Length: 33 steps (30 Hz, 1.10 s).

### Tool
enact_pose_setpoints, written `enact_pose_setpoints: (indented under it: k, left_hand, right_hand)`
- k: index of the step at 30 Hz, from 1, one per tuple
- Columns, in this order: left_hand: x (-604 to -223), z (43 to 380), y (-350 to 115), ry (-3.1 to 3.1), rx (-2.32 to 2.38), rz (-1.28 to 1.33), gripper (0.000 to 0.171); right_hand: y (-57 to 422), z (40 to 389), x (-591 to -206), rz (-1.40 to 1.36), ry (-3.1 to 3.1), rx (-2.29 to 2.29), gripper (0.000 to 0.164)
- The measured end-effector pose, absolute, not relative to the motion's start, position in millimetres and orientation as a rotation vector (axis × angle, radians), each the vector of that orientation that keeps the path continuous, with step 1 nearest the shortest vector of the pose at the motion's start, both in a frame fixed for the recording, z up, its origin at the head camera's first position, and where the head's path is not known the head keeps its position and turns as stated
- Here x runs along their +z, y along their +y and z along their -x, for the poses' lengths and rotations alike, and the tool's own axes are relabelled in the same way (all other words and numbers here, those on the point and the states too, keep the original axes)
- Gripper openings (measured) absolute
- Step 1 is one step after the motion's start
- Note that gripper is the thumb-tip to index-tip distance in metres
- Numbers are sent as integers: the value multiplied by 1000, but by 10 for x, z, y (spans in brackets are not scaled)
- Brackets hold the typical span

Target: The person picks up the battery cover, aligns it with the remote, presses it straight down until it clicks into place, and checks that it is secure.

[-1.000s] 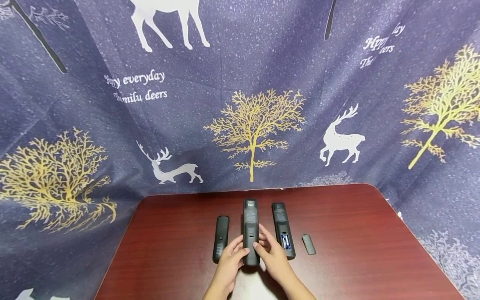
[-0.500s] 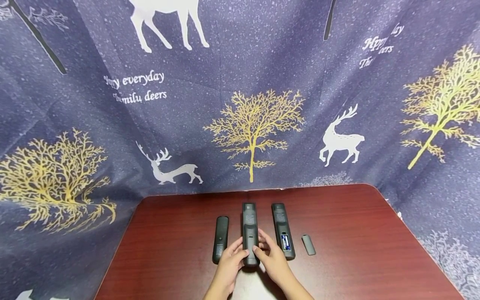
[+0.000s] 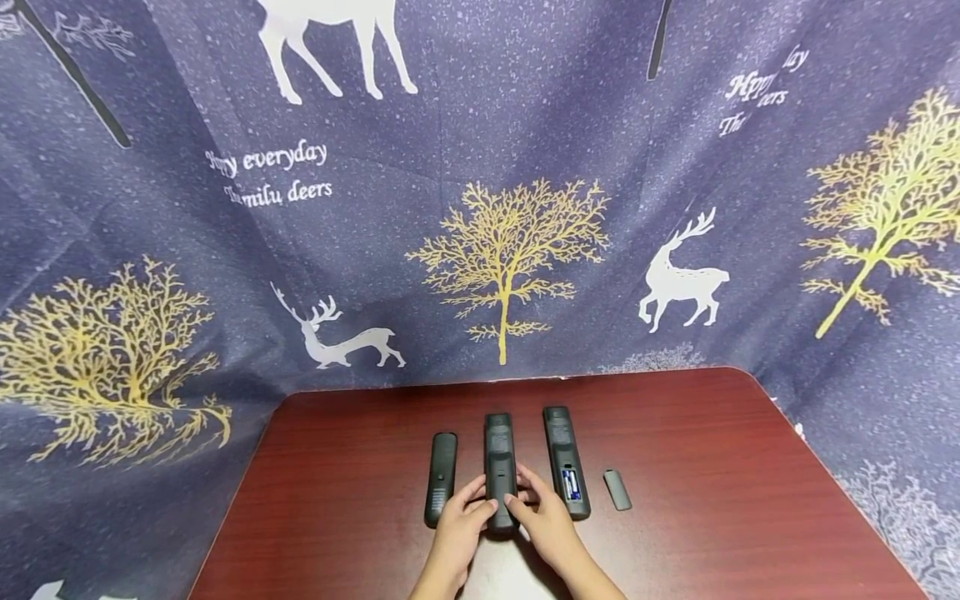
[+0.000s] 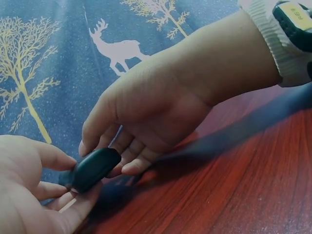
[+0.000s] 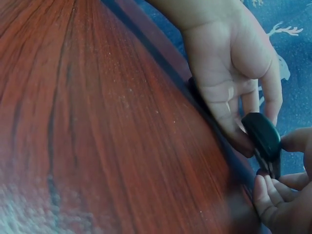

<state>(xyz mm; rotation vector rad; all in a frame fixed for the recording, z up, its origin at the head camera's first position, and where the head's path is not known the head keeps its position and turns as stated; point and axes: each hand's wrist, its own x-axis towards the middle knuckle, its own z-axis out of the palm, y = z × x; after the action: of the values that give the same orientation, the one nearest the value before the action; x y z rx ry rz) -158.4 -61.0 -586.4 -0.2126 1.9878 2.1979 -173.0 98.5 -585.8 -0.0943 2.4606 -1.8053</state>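
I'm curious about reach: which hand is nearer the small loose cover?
Right. The right hand is across the open remote from the cover; the left hand is farther, beyond the held remote.

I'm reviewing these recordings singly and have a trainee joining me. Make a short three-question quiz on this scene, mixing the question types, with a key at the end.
1. True or false: the small dark rounded plastic cover lies on the reddish-brown wood-grained table.

2. Of the long black plastic remotes seen in the head view, which shows blue cylindrical batteries? A) leftmost B) middle C) rightmost

3. Fill in the blank: the middle remote is held by ______.

Key:
1. True.
2. C: the rightmost remote has its battery compartment open.
3. Both hands: the left hand and the right hand.
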Motion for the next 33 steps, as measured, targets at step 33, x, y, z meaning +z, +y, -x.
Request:
enact_pose_setpoints:
  k: [33]
  left_hand:
    - [-5881, 1561, -568, 2211, 2145, 200, 54]
  right_hand:
    - [1008, 1732, -5897, 116, 2483, -1740, 65]
